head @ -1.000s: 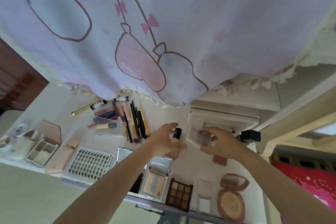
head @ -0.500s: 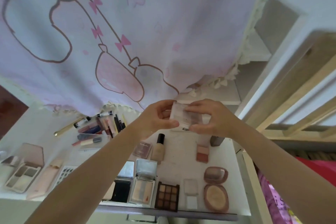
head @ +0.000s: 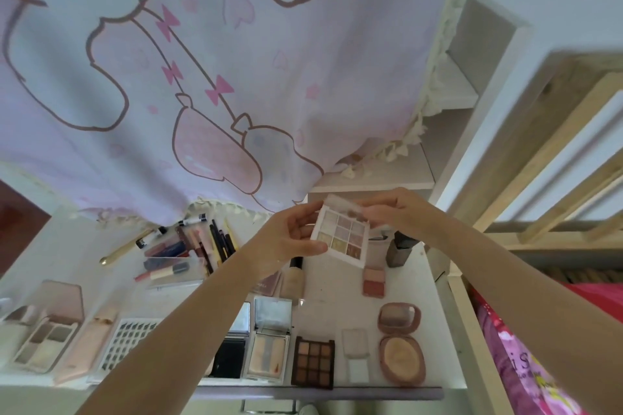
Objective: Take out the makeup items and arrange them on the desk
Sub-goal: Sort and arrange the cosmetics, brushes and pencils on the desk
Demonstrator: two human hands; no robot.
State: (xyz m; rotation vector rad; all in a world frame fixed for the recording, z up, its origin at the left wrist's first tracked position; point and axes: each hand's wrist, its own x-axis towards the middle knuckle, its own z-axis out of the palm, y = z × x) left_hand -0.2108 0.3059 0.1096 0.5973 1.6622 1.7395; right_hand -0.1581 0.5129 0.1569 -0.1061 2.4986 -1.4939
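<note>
1. The curtain is the largest item in view. It is thin pale-lilac fabric printed with brown-outlined cartoon shapes and pink bows. Its tasselled hem hangs just behind the far edge of the tabletop.

2. The tabletop is a white, smooth, flat surface. Makeup items lie on it in loose rows, lids opened upward, probably so that each shade can be read at a glance.

3. The lash tray is a flat white rectangle with a grid of dark cells. It lies near the front edge, left of centre.

4. The round compact is a dusty-pink oval with a tan pressed powder. It lies at the front right, its hinged lid opened toward the back.

5. The dark palette is a square, dark-framed case with nine brown matte pans. It lies just beside the round compact's left side.

6. The pencils are slim dark sticks grouped in parallel at the rear.

7. The pale palette is held above the tabletop, not yet placed. It is a white square case with nine shimmery pans; its clear lid appears to be lifted, though blur limits certainty.

8. The left hand grips the pale palette's left edge, thumb beneath.

9. The right hand pinches the lid edge, apparently to open the case for display.
</note>
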